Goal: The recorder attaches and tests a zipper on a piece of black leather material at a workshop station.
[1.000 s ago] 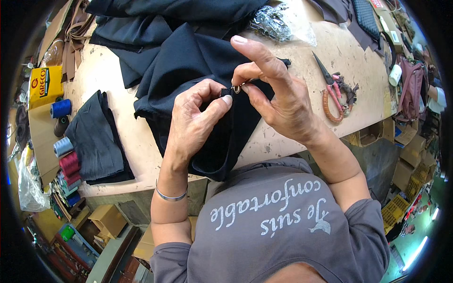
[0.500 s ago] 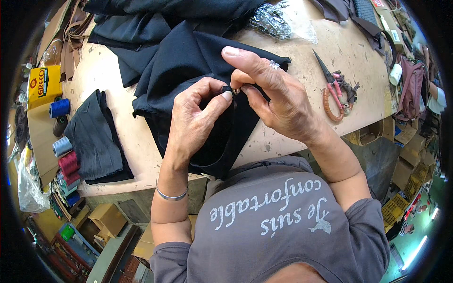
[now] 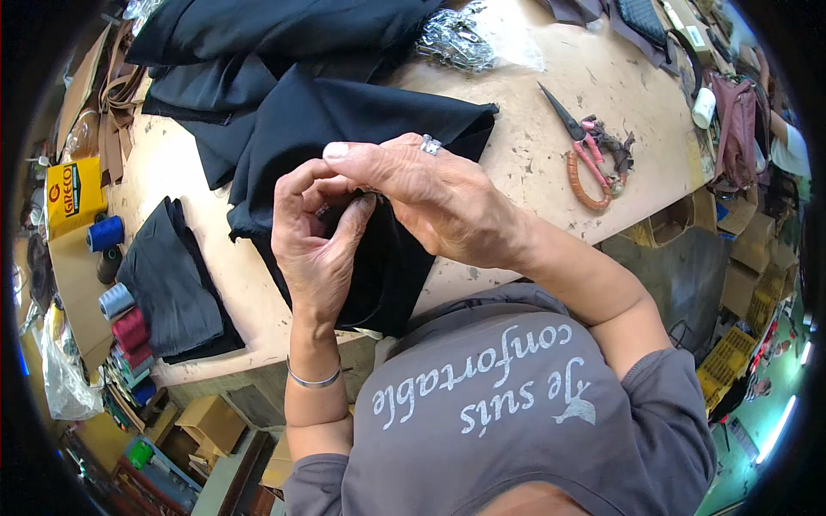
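"Holding anything, is the left hand (image 3: 311,258)?"

"Yes, an edge of the black cloth (image 3: 284,129). Its fingers are curled and its thumb is bent in toward them, nearly closed, though the tips are partly covered by the other hand."

"And the right hand (image 3: 447,206)?"

"Its back faces up, with one finger stretched out above the left fingertips and a ring (image 3: 430,144) on show. The thumb and the other tips are out of sight, so one cannot tell how far it is closed or what it has hold of."

"Where does the cloth lie?"

"On the table (image 3: 525,172), under both hands, running down to the near edge in front of the person's grey shirt (image 3: 413,464)."

"What else is about?"

"To the right, well apart from the hands, lie scissors (image 3: 590,155) with pink handles, one loop wrapped in orange. A clear bag of metal pieces (image 3: 456,41) sits farther back. On the left is a folded dark cloth (image 3: 172,284), a red thread spool (image 3: 131,331) just beside it."
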Motion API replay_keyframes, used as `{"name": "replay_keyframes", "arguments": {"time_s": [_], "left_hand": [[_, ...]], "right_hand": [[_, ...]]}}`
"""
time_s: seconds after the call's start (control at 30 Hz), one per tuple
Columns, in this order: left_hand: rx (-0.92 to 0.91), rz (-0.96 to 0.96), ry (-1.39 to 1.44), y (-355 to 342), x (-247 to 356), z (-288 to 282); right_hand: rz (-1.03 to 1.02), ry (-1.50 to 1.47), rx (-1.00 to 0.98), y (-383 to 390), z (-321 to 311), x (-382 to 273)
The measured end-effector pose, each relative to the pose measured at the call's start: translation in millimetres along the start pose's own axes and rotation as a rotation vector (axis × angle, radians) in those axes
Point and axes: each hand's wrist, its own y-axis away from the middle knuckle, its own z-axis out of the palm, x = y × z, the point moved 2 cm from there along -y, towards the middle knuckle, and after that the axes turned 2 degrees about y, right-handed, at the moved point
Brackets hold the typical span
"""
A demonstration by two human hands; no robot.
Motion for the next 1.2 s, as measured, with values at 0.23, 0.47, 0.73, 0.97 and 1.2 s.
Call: {"name": "replay_keyframes", "arguments": {"time_s": [0.23, 0.47, 0.73, 0.97, 1.2], "left_hand": [[0.111, 0.229, -0.121, 6, 17, -21], [-0.049, 0.277, 0.018, -2, 45, -26], [-0.259, 0.058, -0.024, -25, -16, 40], [-0.163, 0.036, -0.078, -40, -29, 32], [-0.22, 0.017, 0.087, -58, -39, 28]], "right_hand": [[0.245, 0.629, -0.082, 27, -50, 45], [0.766, 0.427, -0.176, 45, -78, 95], [1.123, -0.605, 0.035, 28, -66, 68], [0.813, -0.248, -0.046, 24, -60, 43], [0.37, 0.395, -0.351, 17, -68, 27]]}}
